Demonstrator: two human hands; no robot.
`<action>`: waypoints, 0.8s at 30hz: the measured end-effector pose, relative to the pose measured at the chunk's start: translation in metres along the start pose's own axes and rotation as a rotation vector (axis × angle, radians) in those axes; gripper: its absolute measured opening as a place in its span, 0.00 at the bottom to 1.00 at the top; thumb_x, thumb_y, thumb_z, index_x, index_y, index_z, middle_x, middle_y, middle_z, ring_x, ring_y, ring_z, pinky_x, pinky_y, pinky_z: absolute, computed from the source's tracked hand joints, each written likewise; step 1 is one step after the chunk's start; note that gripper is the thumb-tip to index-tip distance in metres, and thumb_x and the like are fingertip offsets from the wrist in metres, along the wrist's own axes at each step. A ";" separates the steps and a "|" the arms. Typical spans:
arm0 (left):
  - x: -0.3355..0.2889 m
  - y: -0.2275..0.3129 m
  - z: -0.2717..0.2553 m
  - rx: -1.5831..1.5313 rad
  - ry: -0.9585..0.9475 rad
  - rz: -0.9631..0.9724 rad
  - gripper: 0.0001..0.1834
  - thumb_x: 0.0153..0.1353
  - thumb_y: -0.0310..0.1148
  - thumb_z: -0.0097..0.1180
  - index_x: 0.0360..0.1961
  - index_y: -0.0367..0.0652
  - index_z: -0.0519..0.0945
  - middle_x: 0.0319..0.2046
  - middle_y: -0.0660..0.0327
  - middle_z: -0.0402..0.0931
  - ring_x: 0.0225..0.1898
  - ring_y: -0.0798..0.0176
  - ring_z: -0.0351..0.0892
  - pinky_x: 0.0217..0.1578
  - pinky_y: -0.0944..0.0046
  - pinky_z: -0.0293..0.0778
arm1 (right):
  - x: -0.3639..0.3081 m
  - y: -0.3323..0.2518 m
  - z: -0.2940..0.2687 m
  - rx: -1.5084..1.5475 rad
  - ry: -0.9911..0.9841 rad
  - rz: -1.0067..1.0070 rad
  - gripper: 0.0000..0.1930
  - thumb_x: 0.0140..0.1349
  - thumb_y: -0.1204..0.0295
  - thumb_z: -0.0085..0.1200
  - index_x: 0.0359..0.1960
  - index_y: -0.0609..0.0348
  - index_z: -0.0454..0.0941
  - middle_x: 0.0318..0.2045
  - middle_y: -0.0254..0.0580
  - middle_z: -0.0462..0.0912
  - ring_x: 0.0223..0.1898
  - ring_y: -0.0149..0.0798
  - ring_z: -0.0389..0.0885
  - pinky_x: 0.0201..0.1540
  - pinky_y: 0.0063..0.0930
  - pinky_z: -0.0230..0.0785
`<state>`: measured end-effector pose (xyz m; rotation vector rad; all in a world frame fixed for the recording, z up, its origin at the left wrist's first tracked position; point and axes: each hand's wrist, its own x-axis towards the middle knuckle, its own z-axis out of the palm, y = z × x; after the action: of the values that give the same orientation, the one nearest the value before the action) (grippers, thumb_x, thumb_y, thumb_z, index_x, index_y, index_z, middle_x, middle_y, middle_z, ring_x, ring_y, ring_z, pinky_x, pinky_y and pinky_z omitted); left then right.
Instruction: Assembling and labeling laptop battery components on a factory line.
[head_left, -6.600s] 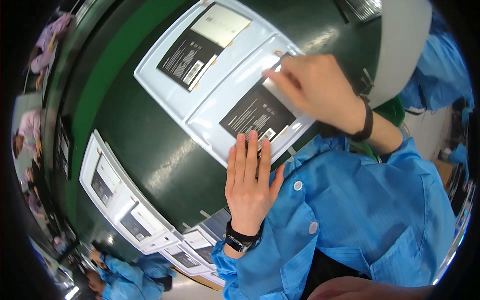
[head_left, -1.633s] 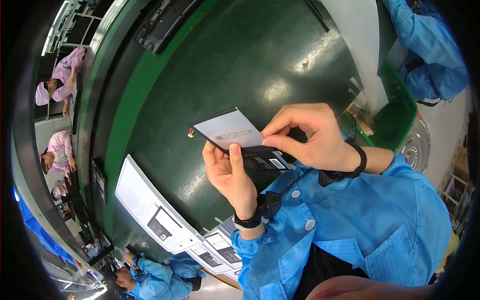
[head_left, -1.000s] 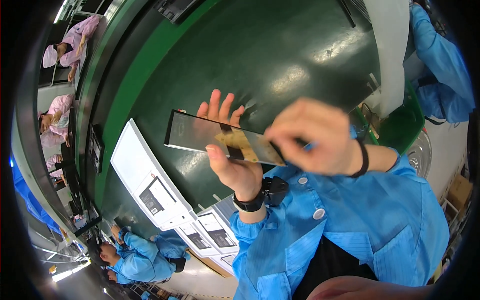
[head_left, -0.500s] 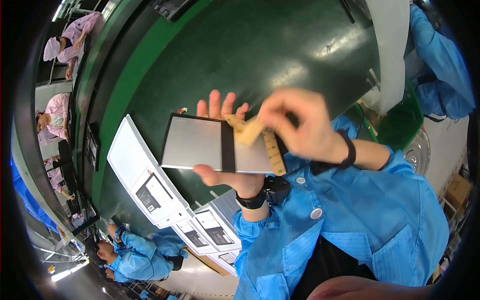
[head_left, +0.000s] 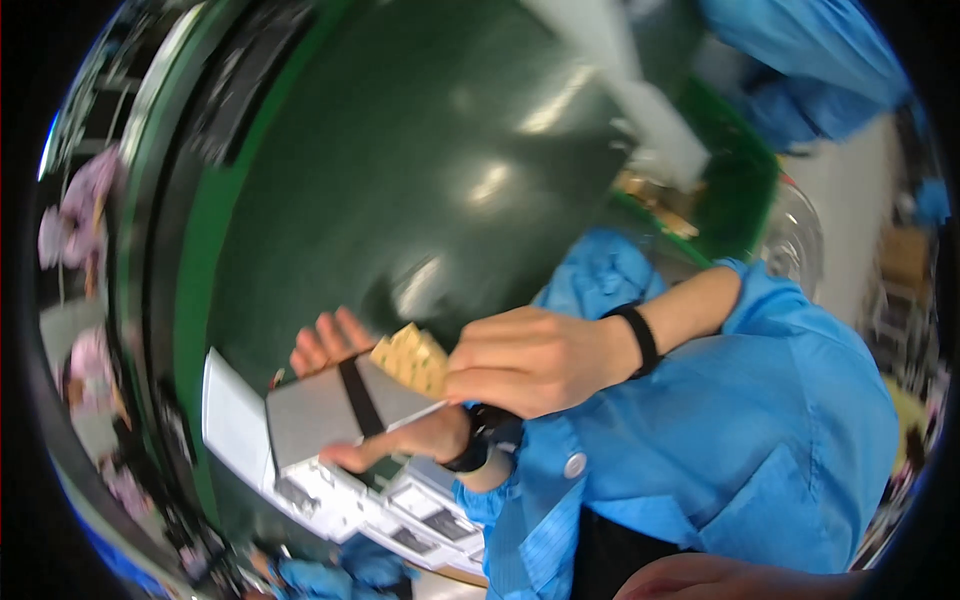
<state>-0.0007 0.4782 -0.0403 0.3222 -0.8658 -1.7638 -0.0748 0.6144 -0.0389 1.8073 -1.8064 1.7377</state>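
Note:
Across my left hand (head_left: 428, 434) lies a flat silver battery pack (head_left: 310, 412) with a black band over its middle. The thumb rests on its near edge and the fingers reach past its far edge. At the pack's right end, my right hand (head_left: 530, 362) is closed, its fingertips pinched on a yellowish tape strip (head_left: 412, 358) with small dark marks. The strip rises in a crumpled fold over the pack. My right fingers hide the pack's right end, so I cannot tell how much of the strip still sticks there.
White trays (head_left: 235, 420) with dark printed pieces lie beyond the pack's lower left. A green bin (head_left: 740, 190) with scraps stands at the right beside a clear round tub (head_left: 795, 235). A co-worker's blue sleeve (head_left: 830, 60) shows upper right; people in pink work at the far left.
My view has swung, so the scene is shifted and blurred. Both hands and the pack appear lower and further left. My right hand has come down against the pack's right end, still pinching the strip.

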 end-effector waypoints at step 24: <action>-0.009 0.035 -0.009 -0.108 -0.416 -0.332 0.60 0.63 0.75 0.42 0.74 0.28 0.52 0.65 0.40 0.66 0.65 0.37 0.70 0.75 0.36 0.54 | -0.129 0.017 -0.177 -0.665 -0.346 1.034 0.16 0.69 0.61 0.58 0.28 0.61 0.84 0.29 0.51 0.84 0.35 0.54 0.84 0.38 0.45 0.77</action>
<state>0.0326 0.4781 -0.0242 0.0231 -1.0472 -2.2251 -0.1572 0.8150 -0.0733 0.9505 -3.2707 0.6615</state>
